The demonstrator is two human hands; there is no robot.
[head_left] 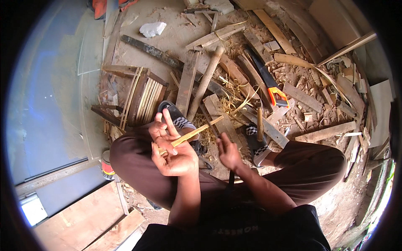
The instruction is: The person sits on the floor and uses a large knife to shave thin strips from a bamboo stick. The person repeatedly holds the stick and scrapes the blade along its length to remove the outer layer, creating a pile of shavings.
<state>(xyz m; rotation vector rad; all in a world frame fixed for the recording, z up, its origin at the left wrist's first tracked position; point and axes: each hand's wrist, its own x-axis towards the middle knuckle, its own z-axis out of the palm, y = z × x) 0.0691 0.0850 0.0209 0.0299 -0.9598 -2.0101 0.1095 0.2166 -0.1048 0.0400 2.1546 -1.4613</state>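
Left hand gripping bamboo strip, pointing up-right, right hand empty

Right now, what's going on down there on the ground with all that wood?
A person sits among wood scraps and shavings. Their left hand holds a thin pale wooden strip that slants up to the right between the knees. The right hand hovers beside it, fingers curled; whether it holds anything is unclear. A handsaw with an orange and black handle and a long round wooden pole lie on the dirt ahead.
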